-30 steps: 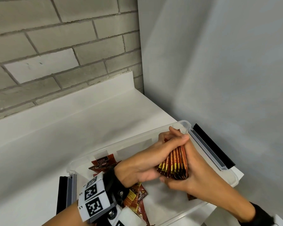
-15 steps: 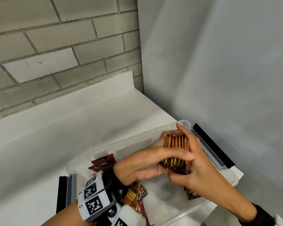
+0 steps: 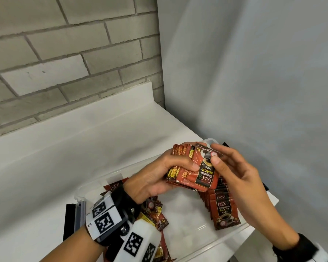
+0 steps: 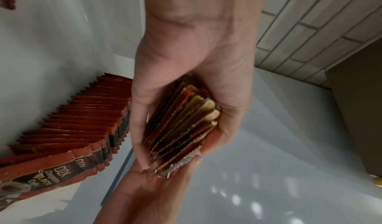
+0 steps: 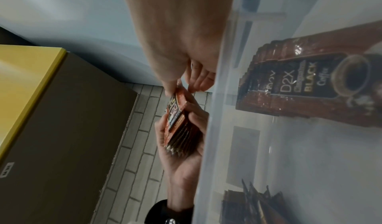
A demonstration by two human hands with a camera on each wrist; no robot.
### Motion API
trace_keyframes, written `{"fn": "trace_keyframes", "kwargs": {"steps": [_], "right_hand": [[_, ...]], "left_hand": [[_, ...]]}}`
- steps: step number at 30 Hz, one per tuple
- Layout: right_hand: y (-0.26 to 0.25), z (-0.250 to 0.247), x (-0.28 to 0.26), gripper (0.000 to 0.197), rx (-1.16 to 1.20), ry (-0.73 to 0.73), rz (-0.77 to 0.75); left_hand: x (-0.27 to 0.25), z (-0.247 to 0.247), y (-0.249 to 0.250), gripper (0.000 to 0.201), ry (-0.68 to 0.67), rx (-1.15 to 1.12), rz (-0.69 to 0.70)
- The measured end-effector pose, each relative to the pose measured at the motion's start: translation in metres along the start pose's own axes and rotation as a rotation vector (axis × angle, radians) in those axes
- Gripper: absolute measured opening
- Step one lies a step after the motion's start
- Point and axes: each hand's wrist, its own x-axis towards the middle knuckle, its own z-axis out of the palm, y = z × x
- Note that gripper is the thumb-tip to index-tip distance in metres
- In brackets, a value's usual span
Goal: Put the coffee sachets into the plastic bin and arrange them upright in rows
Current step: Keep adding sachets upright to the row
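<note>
Grey brick wall (image 3: 45,53) behind our white desk (image 3: 83,148). From the head, our left hand (image 3: 155,176) grips a sachet stack (image 3: 178,167) above the plastic bin (image 3: 225,241); right hand (image 3: 235,176) fingers pinch the front sachet (image 3: 204,173). Left wrist: upright sachet row (image 4: 82,121) at nine o'clock. Right wrist: bin wall at three o'clock.

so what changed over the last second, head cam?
The bundle of sachets has come up out of the plastic bin, now gripped by the left hand alone. The right hand has let go of the bundle and pinches its front sachet with thumb and forefinger. Unchanged: the upright row at the bin's right end and the loose sachets at its left.
</note>
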Motion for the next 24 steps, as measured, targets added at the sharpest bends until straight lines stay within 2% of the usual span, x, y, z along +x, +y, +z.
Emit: {"fn": "trace_keyframes", "kwargs": {"steps": [4,6,9,14,18,20,21,23,24], "right_hand": [[0.0027,0.0001,-0.0002,0.078,0.009,-0.028,0.009],[0.004,0.0006,0.0002,0.069,0.018,-0.004,-0.005],[0.0032,-0.0025,0.0007,0.035,0.053,0.086,-0.055],[0.0019,-0.0039,-0.0021,0.031,-0.004,0.026,-0.07],[0.0008,-0.0035,-0.0013,0.03,0.024,-0.001,-0.031],[0.0028,-0.0041,-0.0009,0.038,0.045,-0.01,-0.008],[0.0048,-0.0052,-0.0001,0.053,0.066,-0.013,0.008],[0.006,-0.0053,0.0019,0.077,0.119,-0.031,0.051],[0.0061,-0.0053,0.0023,0.081,0.141,-0.05,0.063]], "left_hand": [[0.0001,-0.0016,0.0008,0.032,0.045,-0.057,0.04],[-0.0003,-0.0019,0.0019,0.029,0.062,-0.055,0.047],[-0.0004,-0.0023,0.0039,0.035,0.076,-0.031,0.06],[0.0013,-0.0041,0.0041,0.035,0.072,0.022,0.062],[0.0022,-0.0022,0.0008,0.046,0.063,0.036,0.08],[0.0037,-0.0031,-0.0002,0.056,0.085,-0.012,0.1],[0.0043,-0.004,-0.0006,0.057,0.088,-0.037,0.12],[0.0041,-0.0048,0.0006,0.054,0.078,-0.082,0.163],[0.0038,-0.0052,0.0014,0.05,0.079,-0.091,0.17]]}}
